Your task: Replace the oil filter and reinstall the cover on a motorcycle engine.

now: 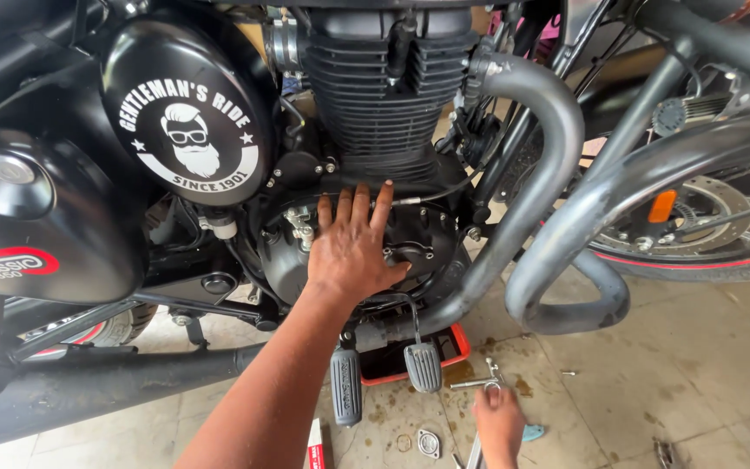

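Left hand (pixel 353 247): yours lies flat, fingers spread, on the black engine side cover (pixel 410 247), gripping nothing. Your right hand (pixel 498 421) grips a wrench (pixel 479 382) down by the floor; next, judge bringing it up squarely to a cover bolt.

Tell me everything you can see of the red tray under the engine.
The red tray sits flat on the tiled floor directly beneath the engine case, mostly hidden behind the brake pedal and footpeg. It looks like shallow plastic with a raised rim and rounded corner; the inside looks dark, though its contents are unclear. Brownish stains mark the floor just right of it. Neither hand touches it: the left hand lies flat on the engine cover above, the right hand is down on the floor nearby, at a metal tool.
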